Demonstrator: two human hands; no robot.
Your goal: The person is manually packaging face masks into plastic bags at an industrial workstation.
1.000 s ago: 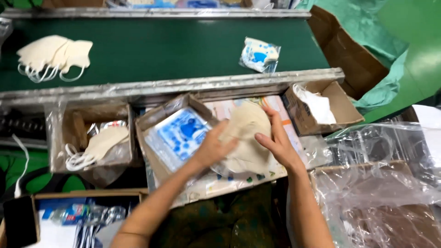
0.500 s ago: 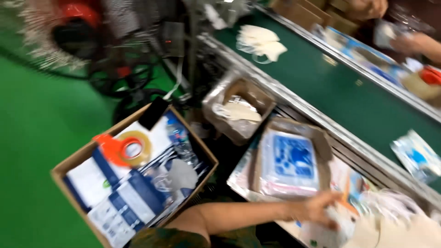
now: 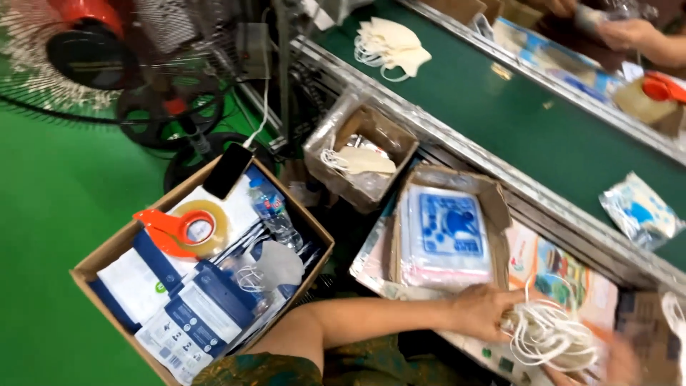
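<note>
View has swung further left than half a second back, so the green floor (image 3: 50, 236) and the black-and-red standing fan (image 3: 93, 50) fill more of the left side, and the long green conveyor belt (image 3: 543, 121) now runs diagonally to the right edge. The brown cardboard box of blue-and-white packets (image 3: 200, 286) sits at lower left as before, with an orange tape dispenser holding a clear tape roll (image 3: 187, 230), a black phone (image 3: 227, 170), a small plastic bottle (image 3: 271, 211) and a grey face mask (image 3: 277, 263) on top. The shallow cardboard tray holding clear bags with blue print (image 3: 444, 232) stays just left of the hands; the smaller plastic-lined carton with a cream mask (image 3: 361, 154) lies behind it by the belt rail. A stack of cream masks (image 3: 391, 44) rests on the far belt, a blue-printed bag (image 3: 638, 212) on the near right. The left hand (image 3: 486, 311) has moved slightly left and now grips the bundle of white elastic-loop masks (image 3: 554, 336), which lies on the colourful printed sheet (image 3: 564, 279) at bottom right. The right hand (image 3: 620, 361) is motion-blurred and cut by the frame edge; it touches the bundle's right side, but whether it is closed on it cannot be told. Another person's hands (image 3: 629, 32) at top right are partly cropped, holding something unclear.
</note>
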